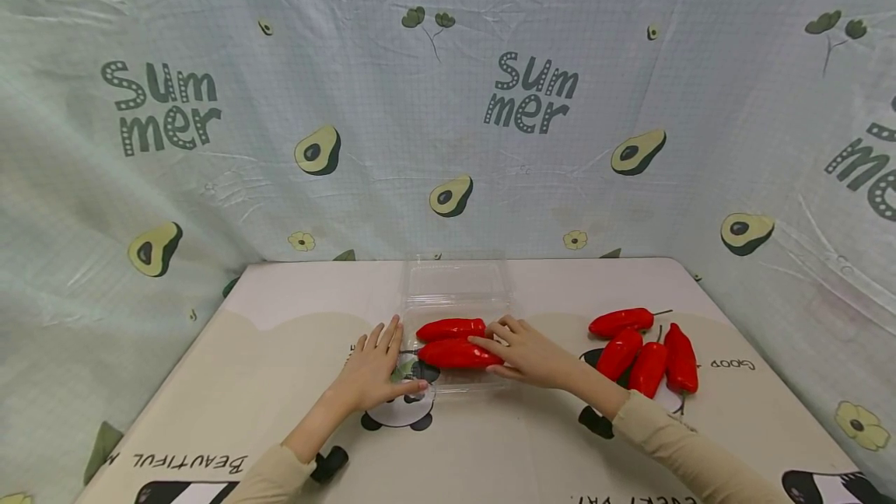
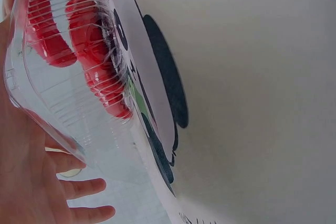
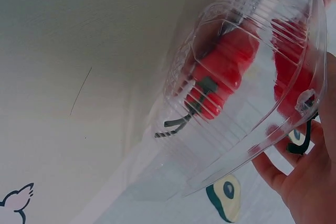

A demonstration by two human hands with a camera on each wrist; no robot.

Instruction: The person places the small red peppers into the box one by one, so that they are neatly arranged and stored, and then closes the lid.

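Note:
A clear plastic clamshell box (image 1: 455, 390) lies with its lid raised behind it. Inside, two glossy red chili peppers lie crosswise: a front pepper (image 1: 458, 354) and a back pepper (image 1: 448, 329). My left hand (image 1: 374, 372) rests against the box's left side, fingers spread and straight. From the right, my right hand (image 1: 528, 352) grips the right end of the front pepper, fingers bent over it and thumb at the near side. In the right wrist view, a green stem (image 3: 299, 148) hangs over the rim beside the palm.
Several more red chili peppers (image 1: 647, 368) lie grouped on the table to the right, beside the right forearm. The tabletop (image 1: 301, 379) has printed pandas and lettering. A pale curtain (image 1: 378, 99) with avocado prints hangs behind the table's far edge.

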